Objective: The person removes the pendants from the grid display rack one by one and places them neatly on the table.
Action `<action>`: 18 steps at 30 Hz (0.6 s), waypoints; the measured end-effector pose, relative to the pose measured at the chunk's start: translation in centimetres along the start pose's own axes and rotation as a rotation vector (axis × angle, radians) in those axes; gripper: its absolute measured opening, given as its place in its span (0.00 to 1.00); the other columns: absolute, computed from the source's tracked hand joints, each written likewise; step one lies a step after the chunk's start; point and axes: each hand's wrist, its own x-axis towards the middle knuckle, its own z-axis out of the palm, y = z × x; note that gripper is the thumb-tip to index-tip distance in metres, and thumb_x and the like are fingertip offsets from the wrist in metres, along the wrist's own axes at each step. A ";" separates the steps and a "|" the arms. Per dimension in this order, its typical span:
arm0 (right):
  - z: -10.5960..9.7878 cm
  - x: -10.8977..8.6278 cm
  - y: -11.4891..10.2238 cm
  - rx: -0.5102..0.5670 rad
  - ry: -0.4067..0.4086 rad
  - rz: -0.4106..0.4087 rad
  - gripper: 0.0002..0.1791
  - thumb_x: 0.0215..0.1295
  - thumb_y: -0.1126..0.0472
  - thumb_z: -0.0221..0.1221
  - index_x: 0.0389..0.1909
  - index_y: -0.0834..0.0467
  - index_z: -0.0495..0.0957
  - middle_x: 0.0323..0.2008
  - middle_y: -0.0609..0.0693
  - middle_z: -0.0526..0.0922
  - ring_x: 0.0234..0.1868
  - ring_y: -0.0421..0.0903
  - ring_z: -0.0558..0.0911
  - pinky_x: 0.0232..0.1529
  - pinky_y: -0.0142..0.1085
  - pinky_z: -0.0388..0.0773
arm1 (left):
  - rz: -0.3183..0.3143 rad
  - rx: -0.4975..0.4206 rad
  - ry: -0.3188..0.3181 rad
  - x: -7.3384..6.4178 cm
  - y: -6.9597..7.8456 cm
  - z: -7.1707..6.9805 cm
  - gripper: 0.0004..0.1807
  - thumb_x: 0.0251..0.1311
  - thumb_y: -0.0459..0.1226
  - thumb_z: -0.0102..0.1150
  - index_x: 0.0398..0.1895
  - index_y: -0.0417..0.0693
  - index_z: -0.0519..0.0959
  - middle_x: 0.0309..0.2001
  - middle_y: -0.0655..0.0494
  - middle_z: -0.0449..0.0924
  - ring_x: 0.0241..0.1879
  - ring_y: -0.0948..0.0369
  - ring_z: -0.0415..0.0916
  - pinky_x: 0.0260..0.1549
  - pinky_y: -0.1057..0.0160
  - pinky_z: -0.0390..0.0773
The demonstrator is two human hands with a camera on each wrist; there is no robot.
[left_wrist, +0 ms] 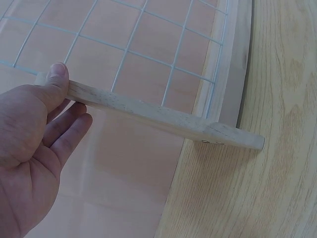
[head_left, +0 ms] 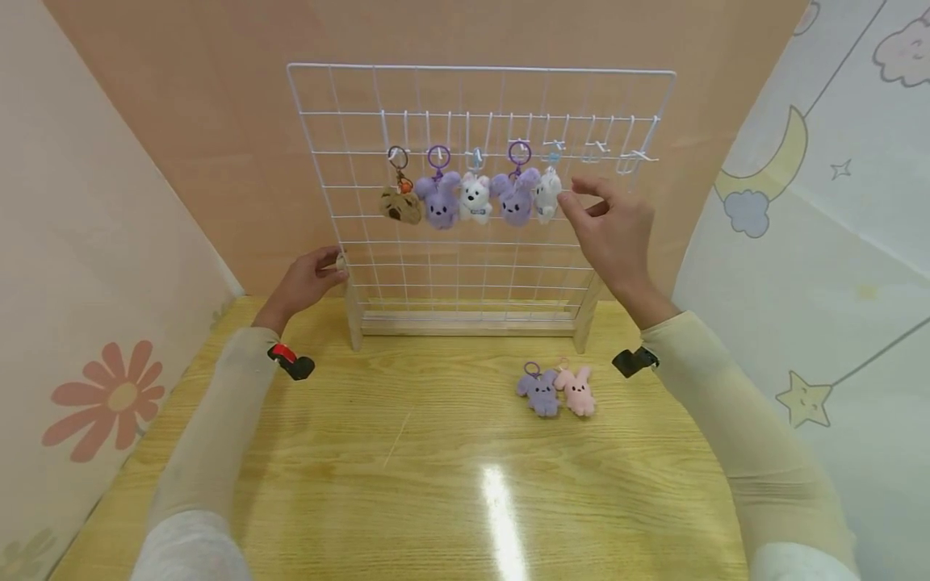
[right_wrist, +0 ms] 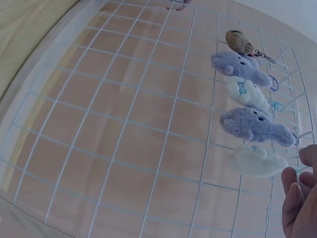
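Left hand [head_left: 308,281]: I have thumb and fingers pinching the wooden side post [left_wrist: 148,114].
Right hand [head_left: 613,230]: I see it released, fingers loosely curved, just beside the white plush charm [head_left: 547,198]; contact I can't tell.
Charm: fluffy, turned side-on, hanging rightmost on the wire grid [head_left: 479,68].

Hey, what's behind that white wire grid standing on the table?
Through the wire grid, a peach backdrop shows, with a strip of table low down. In the head view, the hanging plush keychains cover whatever is directly behind them, so that can't be seen.
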 end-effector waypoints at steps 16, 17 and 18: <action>1.9 3.0 -1.0 -0.040 0.023 0.047 0.19 0.67 0.53 0.67 0.52 0.61 0.87 0.46 0.52 0.90 0.29 0.43 0.85 0.30 0.18 0.75 | -0.038 0.015 -0.017 -0.2 0.4 -0.1 0.36 0.77 0.41 0.53 0.80 0.36 0.54 0.76 0.34 0.58 0.73 0.39 0.63 0.66 0.41 0.72; 1.9 3.1 -1.0 -0.045 0.021 0.056 0.19 0.67 0.52 0.67 0.52 0.60 0.87 0.46 0.52 0.90 0.31 0.45 0.86 0.30 0.18 0.75 | -0.038 0.013 -0.016 -0.2 0.4 -0.2 0.36 0.77 0.41 0.53 0.80 0.36 0.54 0.76 0.34 0.58 0.73 0.39 0.63 0.66 0.41 0.72; 2.0 3.1 -1.0 -0.045 0.020 0.062 0.19 0.68 0.52 0.66 0.52 0.61 0.87 0.46 0.52 0.90 0.32 0.47 0.87 0.31 0.18 0.75 | -0.037 0.010 -0.016 -0.2 0.4 -0.1 0.36 0.77 0.41 0.54 0.80 0.36 0.54 0.76 0.34 0.58 0.73 0.39 0.63 0.66 0.41 0.72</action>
